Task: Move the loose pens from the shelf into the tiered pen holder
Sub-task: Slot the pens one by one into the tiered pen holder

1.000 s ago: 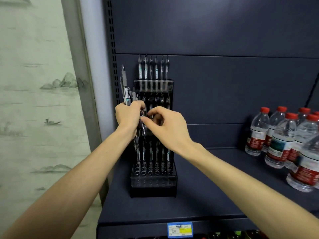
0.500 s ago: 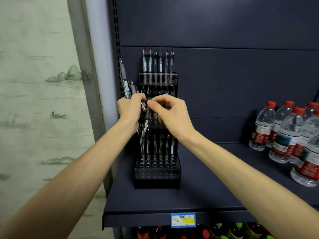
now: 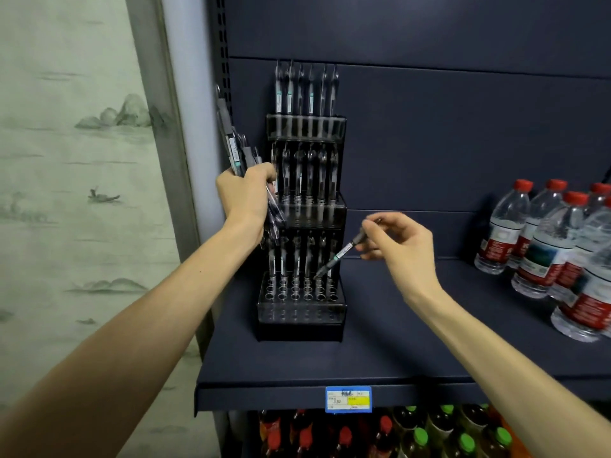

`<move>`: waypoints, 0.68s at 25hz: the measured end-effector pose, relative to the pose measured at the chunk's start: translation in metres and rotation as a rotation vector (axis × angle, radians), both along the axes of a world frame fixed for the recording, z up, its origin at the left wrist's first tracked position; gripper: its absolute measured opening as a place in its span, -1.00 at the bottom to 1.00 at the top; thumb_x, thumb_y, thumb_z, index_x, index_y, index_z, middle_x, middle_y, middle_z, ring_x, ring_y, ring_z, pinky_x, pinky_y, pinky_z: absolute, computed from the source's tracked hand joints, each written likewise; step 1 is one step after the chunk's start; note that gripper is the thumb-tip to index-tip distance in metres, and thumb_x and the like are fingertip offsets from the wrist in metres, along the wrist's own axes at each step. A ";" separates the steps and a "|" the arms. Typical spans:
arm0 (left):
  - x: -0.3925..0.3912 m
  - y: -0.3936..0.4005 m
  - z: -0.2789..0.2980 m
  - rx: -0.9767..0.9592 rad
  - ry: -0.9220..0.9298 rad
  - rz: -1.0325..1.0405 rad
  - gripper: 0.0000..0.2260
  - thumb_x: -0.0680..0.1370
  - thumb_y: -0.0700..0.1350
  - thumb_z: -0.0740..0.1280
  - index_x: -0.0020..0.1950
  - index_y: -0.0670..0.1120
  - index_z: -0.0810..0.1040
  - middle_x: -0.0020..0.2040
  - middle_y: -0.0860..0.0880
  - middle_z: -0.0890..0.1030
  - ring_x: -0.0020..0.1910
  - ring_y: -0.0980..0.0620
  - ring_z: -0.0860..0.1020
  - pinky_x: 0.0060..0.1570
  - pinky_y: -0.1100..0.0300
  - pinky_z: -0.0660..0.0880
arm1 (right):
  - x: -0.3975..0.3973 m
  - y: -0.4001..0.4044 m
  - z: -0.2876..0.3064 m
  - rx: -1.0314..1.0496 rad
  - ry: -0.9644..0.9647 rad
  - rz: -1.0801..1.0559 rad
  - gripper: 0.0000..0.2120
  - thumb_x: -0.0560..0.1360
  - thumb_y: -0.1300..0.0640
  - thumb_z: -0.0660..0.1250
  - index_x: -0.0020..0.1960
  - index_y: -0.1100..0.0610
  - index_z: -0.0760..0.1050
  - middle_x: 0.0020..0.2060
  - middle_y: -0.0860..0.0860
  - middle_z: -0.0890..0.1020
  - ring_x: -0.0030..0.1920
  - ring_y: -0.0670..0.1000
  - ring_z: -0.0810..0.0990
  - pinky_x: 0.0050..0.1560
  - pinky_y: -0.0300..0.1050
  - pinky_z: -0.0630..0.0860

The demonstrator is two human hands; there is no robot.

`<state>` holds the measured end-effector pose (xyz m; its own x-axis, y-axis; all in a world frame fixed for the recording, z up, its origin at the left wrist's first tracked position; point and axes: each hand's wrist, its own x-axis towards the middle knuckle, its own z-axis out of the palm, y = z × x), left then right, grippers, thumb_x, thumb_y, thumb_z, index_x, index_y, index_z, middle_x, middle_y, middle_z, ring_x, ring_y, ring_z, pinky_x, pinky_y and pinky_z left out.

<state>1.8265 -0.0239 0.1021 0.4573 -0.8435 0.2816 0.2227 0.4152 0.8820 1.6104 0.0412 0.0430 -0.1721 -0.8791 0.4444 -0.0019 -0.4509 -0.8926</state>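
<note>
A black tiered pen holder (image 3: 301, 320) stands on the dark blue shelf (image 3: 380, 352), with rows of pens upright in its three tiers. My left hand (image 3: 246, 196) grips a bundle of loose pens (image 3: 236, 150) just left of the holder's middle tier; the pens stick out above and below the fist. My right hand (image 3: 400, 241) pinches one pen (image 3: 337, 257) by its upper end. That pen slants down to the left, and its tip is at the holes on the right side of the lowest tier.
Several water bottles with red caps (image 3: 542, 246) stand on the right of the shelf. A blue and yellow price tag (image 3: 347, 398) is on the shelf's front edge. Drink bottles (image 3: 413, 434) fill the shelf below. A painted wall panel (image 3: 82, 193) is at left.
My right hand has drawn one pen from the bundle and carried it down and right to the lowest tier. My left hand stays beside the middle tier with the bundle.
</note>
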 end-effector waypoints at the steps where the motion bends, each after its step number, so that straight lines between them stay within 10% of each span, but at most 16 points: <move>1: 0.000 0.001 -0.002 -0.018 -0.007 0.002 -0.84 0.22 -0.22 0.37 -0.34 -0.10 0.39 -0.42 -0.06 0.40 -0.35 -0.05 0.35 -0.32 0.04 0.32 | -0.003 0.000 -0.004 0.026 -0.021 0.020 -0.98 0.56 0.28 0.43 -0.02 0.22 0.61 -0.22 0.20 0.71 -0.27 0.10 0.70 -0.24 -0.11 0.64; 10: 0.008 0.009 0.002 -0.055 -0.048 0.001 -0.84 0.24 -0.24 0.38 -0.37 -0.10 0.39 -0.49 -0.03 0.42 -0.41 -0.06 0.37 -0.31 0.02 0.35 | -0.013 0.012 -0.002 0.518 -0.684 0.378 -0.78 0.45 0.42 0.35 0.05 0.22 0.56 -0.08 0.11 0.70 -0.10 0.05 0.76 -0.24 -0.29 0.65; 17: 0.015 0.007 -0.004 -0.029 -0.034 0.033 -0.86 0.21 -0.22 0.37 -0.41 -0.12 0.41 -0.47 -0.08 0.42 -0.41 -0.06 0.35 -0.28 -0.01 0.32 | 0.007 0.042 -0.004 0.693 -0.747 0.723 -0.61 0.53 0.45 0.19 0.33 0.42 0.50 0.27 0.30 0.62 -0.04 0.06 0.74 -0.07 -0.13 0.70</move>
<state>1.8419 -0.0170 0.0980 0.4748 -0.8195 0.3211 0.1789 0.4470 0.8764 1.6172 0.0828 0.0393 0.4372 -0.8871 -0.1482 0.6590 0.4281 -0.6185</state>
